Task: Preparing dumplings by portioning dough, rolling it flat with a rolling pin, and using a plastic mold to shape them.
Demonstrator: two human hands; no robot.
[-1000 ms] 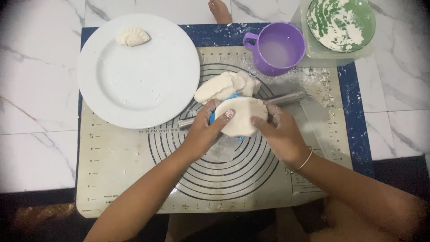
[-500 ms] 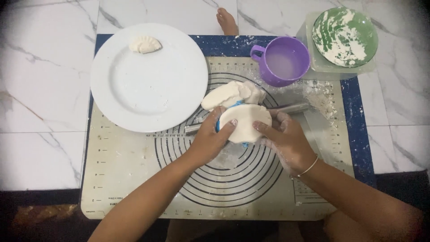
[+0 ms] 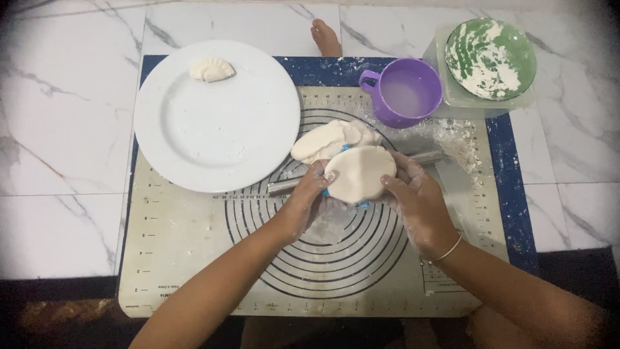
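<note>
both hands, left hand and right hand, clamp a round white dough disc on a blue mould; 1 finished dumpling sits at the white plate's far edge, more dough rounds wait.

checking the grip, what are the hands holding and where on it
Both hands hold a round dough disc lying on a blue mould: left hand at its left edge, right hand at its right edge.

A white marble-tiled floor with grey veins and thin grout lines, evenly lit.
</note>
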